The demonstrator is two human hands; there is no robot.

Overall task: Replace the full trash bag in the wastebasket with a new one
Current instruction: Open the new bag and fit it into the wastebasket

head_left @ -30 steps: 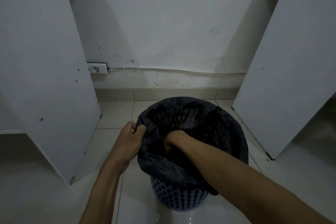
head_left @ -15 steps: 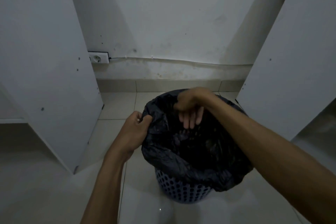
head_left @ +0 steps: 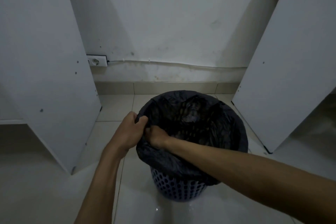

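Both hands (head_left: 143, 132) on black bag (head_left: 181, 162) edge

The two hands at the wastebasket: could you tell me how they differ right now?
The left hand grips the black bag from outside the rim; the right hand grips it from inside the opening. The left arm comes straight up; the right crosses over the wastebasket. Both clutch the same bunched edge.

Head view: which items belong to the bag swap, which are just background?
In the job:
black trash bag, draped over the rim
blue perforated wastebasket
left hand, gripping the bag edge
right hand, gripping the bag beside it

Background:
wall socket
white cable
white panels
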